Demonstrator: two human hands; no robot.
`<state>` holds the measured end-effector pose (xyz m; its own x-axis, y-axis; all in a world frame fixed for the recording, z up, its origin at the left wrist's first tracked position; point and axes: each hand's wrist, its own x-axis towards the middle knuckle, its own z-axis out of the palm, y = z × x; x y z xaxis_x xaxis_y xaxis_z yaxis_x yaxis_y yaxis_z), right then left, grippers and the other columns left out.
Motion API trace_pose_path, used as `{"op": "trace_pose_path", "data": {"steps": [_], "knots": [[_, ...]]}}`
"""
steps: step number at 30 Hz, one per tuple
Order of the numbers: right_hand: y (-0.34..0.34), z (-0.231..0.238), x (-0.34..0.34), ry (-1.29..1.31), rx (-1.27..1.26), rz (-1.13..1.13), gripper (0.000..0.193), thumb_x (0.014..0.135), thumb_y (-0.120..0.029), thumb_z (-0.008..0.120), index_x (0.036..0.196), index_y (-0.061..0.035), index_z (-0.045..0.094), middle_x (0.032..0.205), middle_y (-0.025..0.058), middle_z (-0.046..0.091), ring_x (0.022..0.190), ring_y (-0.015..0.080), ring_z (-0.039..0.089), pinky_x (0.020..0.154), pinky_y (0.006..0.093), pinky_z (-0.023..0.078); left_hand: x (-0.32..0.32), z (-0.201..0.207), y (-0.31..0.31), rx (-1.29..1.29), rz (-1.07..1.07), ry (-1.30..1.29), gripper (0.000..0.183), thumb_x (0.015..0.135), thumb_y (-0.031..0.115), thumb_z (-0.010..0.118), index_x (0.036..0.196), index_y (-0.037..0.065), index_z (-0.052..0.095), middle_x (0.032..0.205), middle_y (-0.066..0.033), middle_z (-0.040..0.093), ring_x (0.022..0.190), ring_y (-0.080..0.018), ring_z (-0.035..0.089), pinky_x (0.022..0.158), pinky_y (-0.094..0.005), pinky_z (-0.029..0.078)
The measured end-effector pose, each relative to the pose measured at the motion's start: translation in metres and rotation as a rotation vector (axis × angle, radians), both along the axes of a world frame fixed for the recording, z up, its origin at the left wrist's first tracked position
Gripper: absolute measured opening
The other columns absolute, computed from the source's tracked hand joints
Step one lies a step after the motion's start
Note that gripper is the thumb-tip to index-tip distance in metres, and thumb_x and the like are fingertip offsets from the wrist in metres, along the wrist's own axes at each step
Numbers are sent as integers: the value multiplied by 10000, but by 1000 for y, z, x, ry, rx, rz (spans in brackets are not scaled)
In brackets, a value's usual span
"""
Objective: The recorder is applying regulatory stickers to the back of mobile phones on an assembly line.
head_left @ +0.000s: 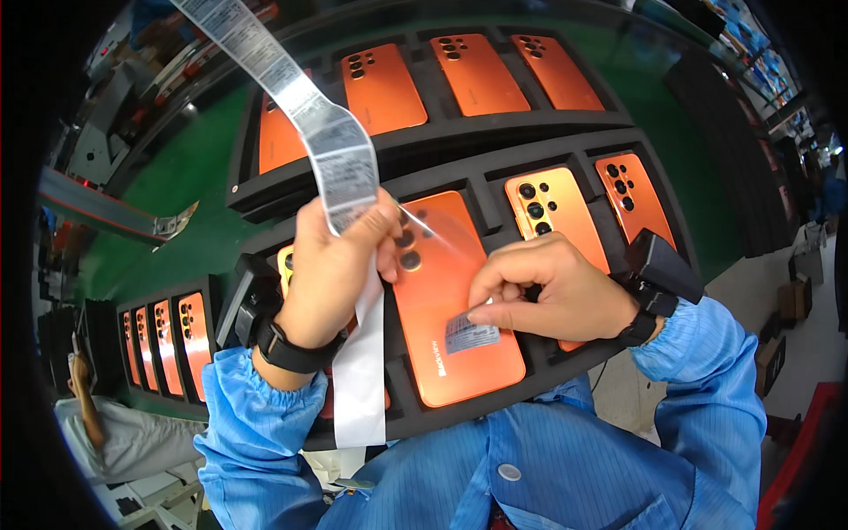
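A green surface is partly covered by a black foam tray, above which a long label strip is trailed. Below the hands, an orange phone is seated in its slot, camera end away from the body. The left hand is raised, its grip closed — the strip pinched under the thumb. The right hand is angled inward, fingers curled; in its tight thumb-and-finger grip a small grey label is held over the phone's near half — contact cannot be told.
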<state>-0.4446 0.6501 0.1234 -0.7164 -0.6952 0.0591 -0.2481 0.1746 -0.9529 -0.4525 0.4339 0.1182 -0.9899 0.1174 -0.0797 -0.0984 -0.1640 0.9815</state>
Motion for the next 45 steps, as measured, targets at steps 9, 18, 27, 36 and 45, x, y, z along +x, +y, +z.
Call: {"op": "trace_pose_path", "data": {"steps": [9,18,27,36,45], "knots": [[-9,-4,-5,106,22,9,93,767,-84,660,765,-11,603,599,47,549,496,89,516,461,224,389,-6,1,3,-225,-172,-42,137,887,91,500,801,-11,531,655,-44,535,523,-96,507,532,-251,471],[-14,-18,-1,239,83,6,65,778,-56,622,772,0,589,658,77,581,541,169,573,498,271,437,-14,4,-1,62,-19,-131,135,879,70,467,792,-20,518,610,-76,543,530,-135,554,538,-275,506],[-17,-20,-6,249,108,15,75,771,-68,624,778,-7,581,650,86,573,554,205,572,514,300,439,-20,4,-12,26,-67,-136,105,850,40,486,788,-39,518,666,-124,551,498,-140,528,505,-295,500],[-18,-23,-6,265,87,26,80,760,-74,625,756,-9,579,627,93,559,557,226,570,522,315,437,-18,5,-11,36,-70,-122,117,857,38,488,788,-42,538,678,-113,559,504,-122,528,509,-284,514],[-18,-22,-7,261,91,39,91,764,-85,621,745,-7,577,603,95,553,546,231,571,519,318,436,-18,0,-13,39,-84,-111,105,885,90,511,871,-11,533,718,-85,583,509,-93,520,496,-243,484]]}}
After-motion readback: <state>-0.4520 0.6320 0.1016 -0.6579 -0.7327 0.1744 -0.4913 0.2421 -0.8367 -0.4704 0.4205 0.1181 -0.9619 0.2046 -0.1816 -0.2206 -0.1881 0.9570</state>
